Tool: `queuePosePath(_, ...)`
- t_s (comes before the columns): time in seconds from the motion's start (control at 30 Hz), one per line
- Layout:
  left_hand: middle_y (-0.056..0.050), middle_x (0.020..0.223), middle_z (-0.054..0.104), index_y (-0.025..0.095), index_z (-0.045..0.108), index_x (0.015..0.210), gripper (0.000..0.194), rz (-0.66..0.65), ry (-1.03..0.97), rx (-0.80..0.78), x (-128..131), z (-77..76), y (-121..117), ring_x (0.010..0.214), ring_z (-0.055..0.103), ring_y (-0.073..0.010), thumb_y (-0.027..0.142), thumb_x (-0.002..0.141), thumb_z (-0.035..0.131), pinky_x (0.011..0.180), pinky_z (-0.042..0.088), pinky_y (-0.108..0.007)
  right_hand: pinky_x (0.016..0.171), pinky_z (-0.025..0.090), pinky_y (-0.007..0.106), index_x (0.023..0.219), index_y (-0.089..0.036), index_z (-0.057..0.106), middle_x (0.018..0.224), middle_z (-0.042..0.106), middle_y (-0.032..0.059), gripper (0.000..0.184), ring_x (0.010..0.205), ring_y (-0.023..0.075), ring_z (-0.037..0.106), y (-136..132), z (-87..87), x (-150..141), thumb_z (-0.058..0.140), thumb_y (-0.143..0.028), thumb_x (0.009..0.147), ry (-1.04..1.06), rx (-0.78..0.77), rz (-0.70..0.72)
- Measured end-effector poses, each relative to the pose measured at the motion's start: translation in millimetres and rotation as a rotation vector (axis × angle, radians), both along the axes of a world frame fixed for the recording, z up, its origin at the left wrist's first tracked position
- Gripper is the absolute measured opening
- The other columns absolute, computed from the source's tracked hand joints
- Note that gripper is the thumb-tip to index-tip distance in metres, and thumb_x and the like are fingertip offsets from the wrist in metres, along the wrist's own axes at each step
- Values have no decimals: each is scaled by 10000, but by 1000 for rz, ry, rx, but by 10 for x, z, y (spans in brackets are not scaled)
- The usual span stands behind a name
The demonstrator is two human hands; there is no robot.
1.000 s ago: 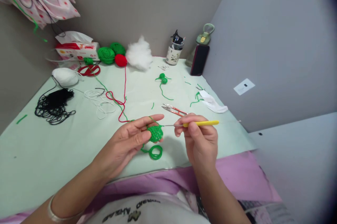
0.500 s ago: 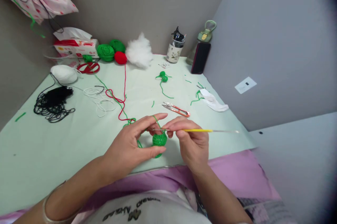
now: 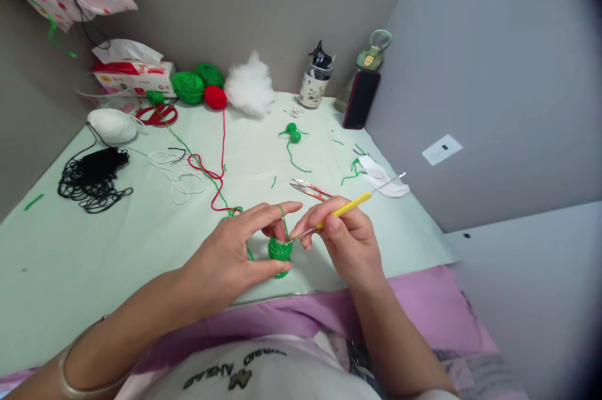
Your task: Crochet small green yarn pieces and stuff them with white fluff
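Observation:
Between thumb and fingers, my left hand (image 3: 235, 249) grips a small round green crochet piece (image 3: 280, 250). A strand of green yarn (image 3: 284, 219) runs from its raised index finger down to the piece. My right hand (image 3: 350, 240) is closed on the yellow grip of a crochet hook (image 3: 350, 207). The hook's left tip touches the upper edge of the piece, and its other end points up to the right. Just beyond my right hand lie orange-handled thread snips (image 3: 310, 189), partly covered by it.
At the back stand a tissue box (image 3: 136, 78), green yarn balls (image 3: 188, 87), a red ball (image 3: 215, 97), white stuffing (image 3: 250, 85), a pen cup (image 3: 314, 83), a phone (image 3: 361, 100) and a bottle (image 3: 369, 60). Black yarn (image 3: 96, 177) and red scissors (image 3: 157, 115) lie left; small green crocheted balls (image 3: 294, 133) lie mid-table.
The crochet hook has swung from nearly level to a slant, its free end now higher. My right hand has turned with it, and the green piece has shifted slightly left.

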State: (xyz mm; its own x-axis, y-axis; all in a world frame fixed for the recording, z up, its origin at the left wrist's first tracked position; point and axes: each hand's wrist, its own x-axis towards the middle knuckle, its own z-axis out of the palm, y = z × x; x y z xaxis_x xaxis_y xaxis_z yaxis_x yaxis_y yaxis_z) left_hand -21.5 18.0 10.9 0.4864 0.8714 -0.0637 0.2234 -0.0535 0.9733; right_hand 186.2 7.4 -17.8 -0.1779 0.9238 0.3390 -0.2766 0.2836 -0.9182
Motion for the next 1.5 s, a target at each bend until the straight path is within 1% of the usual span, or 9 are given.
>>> queuePosePath(0.17,1,922,695,357,754,1288,527,-21,9,53,0,-24,15,989,694,-265,225,782,822,965,516,-426,675,625,298,996,-218,740,887,825,51,196,739,158,744,-2,30,48,625,-365,1054,-80,71,33)
queuePosePath(0.43,9,937,692,346,699,1368,543,-51,44,191,-17,-122,13,1076,700,-255,222,846,785,973,519,-377,695,612,312,1027,-236,775,945,818,46,183,780,162,725,-30,57,41,629,-344,1053,-160,136,38)
queuePosePath(0.67,19,915,652,279,709,1278,450,-57,145,236,-27,-100,28,922,671,-198,197,836,725,911,546,-355,850,599,339,1133,-242,758,1008,789,50,190,935,177,743,-66,67,96,584,-204,1068,-349,278,15)
queuePosePath(0.83,-2,942,662,243,747,1099,263,-100,141,253,-29,-114,45,948,661,-210,197,843,712,942,541,-377,873,616,360,1131,-213,725,962,787,55,167,941,190,745,-57,117,104,613,-134,1036,-479,430,36)
queuePosePath(0.93,4,907,647,241,748,1201,381,-106,151,192,-22,-110,56,898,642,-210,214,822,727,911,539,-388,850,628,360,1134,-217,705,957,793,56,168,921,189,748,-49,103,88,596,-130,1041,-531,514,45)
queuePosePath(1.1,19,883,636,248,725,1341,591,31,86,13,22,-85,45,888,610,-205,246,753,788,916,513,-387,726,622,311,1075,-186,709,998,799,100,133,882,190,728,-119,-16,5,614,-112,1017,-735,769,-211)
queuePosePath(1.23,1,935,666,260,711,1389,670,162,-70,-129,47,-97,-31,943,607,-217,313,736,850,936,512,-388,761,650,310,1138,-189,708,1100,810,118,246,964,206,740,-210,-93,-49,669,-37,948,-781,865,-423)
queuePosePath(1.33,-14,988,678,288,710,1407,617,195,-200,-150,43,-144,-125,946,609,-210,400,815,843,895,533,-358,788,665,327,1191,-204,715,1128,803,122,315,1017,224,755,-240,-112,-78,685,-29,931,-822,906,-519)
queuePosePath(1.5,-15,1060,692,370,747,1369,407,271,-345,-159,58,-190,-255,1019,613,-185,428,966,740,915,527,-288,757,670,308,1142,-223,762,941,773,69,322,880,197,729,-248,-88,-94,726,-12,901,-929,1041,-675)
